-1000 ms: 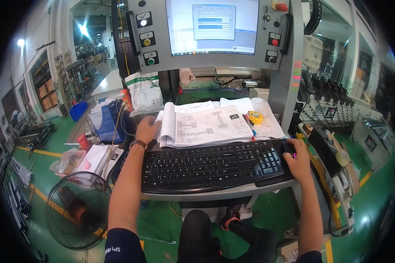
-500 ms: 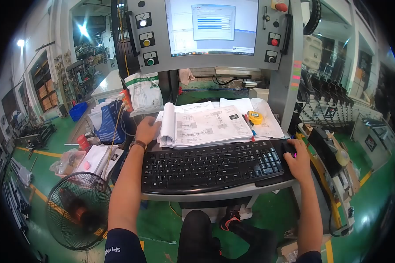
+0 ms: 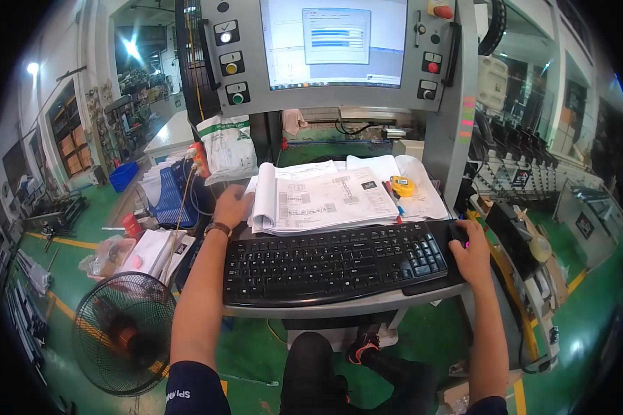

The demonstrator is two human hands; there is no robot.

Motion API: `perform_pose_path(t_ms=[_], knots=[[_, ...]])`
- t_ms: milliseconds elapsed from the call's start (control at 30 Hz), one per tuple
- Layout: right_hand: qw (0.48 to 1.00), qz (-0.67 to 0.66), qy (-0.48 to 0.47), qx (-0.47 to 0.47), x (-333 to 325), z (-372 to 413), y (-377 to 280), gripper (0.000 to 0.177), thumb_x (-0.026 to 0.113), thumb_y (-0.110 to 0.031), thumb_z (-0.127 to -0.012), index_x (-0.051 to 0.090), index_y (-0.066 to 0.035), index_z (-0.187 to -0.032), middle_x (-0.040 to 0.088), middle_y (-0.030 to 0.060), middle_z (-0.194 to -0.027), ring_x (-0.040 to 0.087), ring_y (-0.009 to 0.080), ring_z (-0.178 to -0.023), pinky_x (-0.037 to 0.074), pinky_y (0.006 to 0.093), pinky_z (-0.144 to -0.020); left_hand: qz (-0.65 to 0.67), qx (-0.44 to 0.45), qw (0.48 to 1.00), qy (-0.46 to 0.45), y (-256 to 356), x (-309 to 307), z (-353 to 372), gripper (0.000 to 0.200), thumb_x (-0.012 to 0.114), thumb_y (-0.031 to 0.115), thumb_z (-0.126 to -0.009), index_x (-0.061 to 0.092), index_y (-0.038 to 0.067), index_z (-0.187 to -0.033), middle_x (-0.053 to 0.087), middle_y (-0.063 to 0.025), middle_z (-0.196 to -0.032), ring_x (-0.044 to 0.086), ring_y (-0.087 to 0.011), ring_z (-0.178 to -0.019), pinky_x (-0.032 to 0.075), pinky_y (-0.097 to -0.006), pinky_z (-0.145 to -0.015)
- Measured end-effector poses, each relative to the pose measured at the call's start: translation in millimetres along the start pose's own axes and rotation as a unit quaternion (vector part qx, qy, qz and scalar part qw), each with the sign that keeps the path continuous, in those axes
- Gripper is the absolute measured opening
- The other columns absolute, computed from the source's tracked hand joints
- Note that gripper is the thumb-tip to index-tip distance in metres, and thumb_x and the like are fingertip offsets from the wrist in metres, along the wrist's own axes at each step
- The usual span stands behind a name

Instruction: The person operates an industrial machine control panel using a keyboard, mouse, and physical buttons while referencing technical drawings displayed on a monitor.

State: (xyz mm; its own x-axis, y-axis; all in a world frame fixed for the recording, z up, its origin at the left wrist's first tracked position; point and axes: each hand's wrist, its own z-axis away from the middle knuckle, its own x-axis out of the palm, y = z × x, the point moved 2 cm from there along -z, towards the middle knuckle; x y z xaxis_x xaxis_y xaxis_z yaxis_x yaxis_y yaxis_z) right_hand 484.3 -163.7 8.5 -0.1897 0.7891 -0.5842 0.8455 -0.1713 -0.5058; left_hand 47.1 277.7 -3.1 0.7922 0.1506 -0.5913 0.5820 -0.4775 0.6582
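Observation:
My right hand (image 3: pixel 472 250) is closed over a dark computer mouse (image 3: pixel 462 235), which shows a small pink light, at the right end of the keyboard. My left hand (image 3: pixel 232 206) lies on the desk beside the left edge of the papers, thumb apart, holding nothing that I can see. Between my forearms stretches a black keyboard (image 3: pixel 332 266); neither hand is on its keys. Behind it lies a stack of technical drawings (image 3: pixel 332 200), its left side rolled over. Above, a lit monitor (image 3: pixel 284 41) displays a dialog window with blue bars.
A yellow tape measure (image 3: pixel 402 185) sits on the papers at right. Buttons flank the screen, including a red one (image 3: pixel 433 67). A white-and-green bag (image 3: pixel 228 149) and a blue basket (image 3: pixel 173 197) stand at left. A black fan (image 3: pixel 124 332) is near my left forearm.
My right hand has shifted very slightly with the mouse. Otherwise nothing visibly differs.

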Motion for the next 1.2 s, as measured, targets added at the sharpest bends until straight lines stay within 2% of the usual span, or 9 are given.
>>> perform_pose_path(t_ms=[567,767,800,867,967,1000,1033,1100,1200], knots=[[1.000,0.000,0.000,-0.013,-0.9,0.3,-1.5,0.043,0.068,-0.015,-0.089,0.069,-0.005,-0.130,0.065,0.0169,-0.138,0.066,0.0394,-0.127,0.052,0.0457,-0.109,0.019,0.029,0.999,0.023,-0.1,-0.3,-0.5,0.050,0.081,0.032,-0.095,0.074,-0.003,-0.130,0.079,-0.0231,-0.120,0.077,-0.0326,-0.113,0.059,-0.0401,-0.100],[1.000,-0.001,0.000,0.001,0.6,-0.2,3.0,0.042,0.068,-0.017,-0.089,0.069,-0.007,-0.130,0.065,0.0153,-0.137,0.066,0.0387,-0.127,0.053,0.0457,-0.107,0.149,0.071,0.969,0.186,-13.8,-41.0,-28.6,0.046,0.082,0.029,-0.096,0.075,-0.005,-0.127,0.078,-0.0217,-0.125,0.075,-0.0316,-0.115,0.057,-0.0411,-0.103],[1.000,-0.001,0.006,-0.011,2.1,-0.6,8.6,0.043,0.069,-0.018,-0.089,0.069,-0.008,-0.131,0.065,0.0155,-0.137,0.066,0.0391,-0.127,0.053,0.0455,-0.107,0.080,0.154,0.956,0.235,-1.7,-54.3,-27.1,0.044,0.080,0.026,-0.099,0.073,-0.007,-0.128,0.078,-0.0210,-0.123,0.075,-0.0291,-0.113,0.057,-0.0401,-0.101],[1.000,0.002,0.014,-0.006,3.6,-0.8,9.1,0.044,0.069,-0.020,-0.089,0.069,-0.008,-0.132,0.066,0.0159,-0.136,0.067,0.0396,-0.125,0.054,0.0452,-0.105,0.188,0.159,0.952,0.184,56.8,-70.0,-2.7,0.045,0.077,0.027,-0.102,0.071,-0.004,-0.134,0.076,-0.0213,-0.127,0.072,-0.0294,-0.117,0.054,-0.0415,-0.103],[1.000,-0.001,0.013,0.012,0.2,0.1,2.0,0.046,0.070,-0.021,-0.090,0.068,-0.008,-0.134,0.066,0.0162,-0.137,0.068,0.0397,-0.122,0.055,0.0450,-0.103,0.114,0.212,0.966,0.099,183.9,-63.9,95.3,0.042,0.077,0.024,-0.101,0.072,0.001,-0.136,0.074,-0.0178,-0.136,0.068,-0.0318,-0.127,0.052,-0.0415,-0.105],[1.000,-0.004,0.010,0.017,0.1,0.3,1.6,0.046,0.070,-0.022,-0.090,0.068,-0.008,-0.134,0.066,0.0162,-0.137,0.069,0.0397,-0.121,0.056,0.0449,-0.103,0.084,0.223,0.970,0.042,208.0,-49.1,124.4,0.045,0.078,0.022,-0.101,0.069,0.003,-0.140,0.072,-0.0166,-0.139,0.068,-0.0252,-0.127,0.053,-0.0385,-0.106],[1.000,-0.008,0.003,0.027,-0.7,0.0,1.0,0.046,0.071,-0.022,-0.090,0.068,-0.008,-0.134,0.066,0.0160,-0.137,0.069,0.0393,-0.121,0.056,0.0455,-0.102,0.048,0.305,0.950,0.039,234.7,-31.1,159.0,0.047,0.082,0.020,-0.096,0.070,0.005,-0.139,0.072,-0.0167,-0.138,0.067,-0.0295,-0.130,0.052,-0.0427,-0.110],[1.000,-0.003,0.009,0.015,2.5,-0.5,6.5,0.046,0.071,-0.022,-0.090,0.068,-0.008,-0.134,0.066,0.0161,-0.136,0.069,0.0392,-0.120,0.056,0.0457,-0.102,0.041,0.424,0.902,-0.071,259.7,8.4,202.2,0.058,0.088,0.024,-0.086,0.069,0.005,-0.137,0.069,-0.0193,-0.142,0.063,-0.0394,-0.134,0.049,-0.0493,-0.115],[1.000,-0.010,0.012,0.018,2.0,-0.1,3.3,0.046,0.071,-0.023,-0.090,0.069,-0.007,-0.133,0.066,0.0166,-0.136,0.069,0.0395,-0.119,0.056,0.0461,-0.102,0.010,0.470,0.869,-0.156,282.2,53.9,249.0,0.065,0.084,0.036,-0.091,0.063,0.004,-0.144,0.060,-0.0207,-0.152,0.056,-0.0405,-0.141,0.043,-0.0511,-0.117]])
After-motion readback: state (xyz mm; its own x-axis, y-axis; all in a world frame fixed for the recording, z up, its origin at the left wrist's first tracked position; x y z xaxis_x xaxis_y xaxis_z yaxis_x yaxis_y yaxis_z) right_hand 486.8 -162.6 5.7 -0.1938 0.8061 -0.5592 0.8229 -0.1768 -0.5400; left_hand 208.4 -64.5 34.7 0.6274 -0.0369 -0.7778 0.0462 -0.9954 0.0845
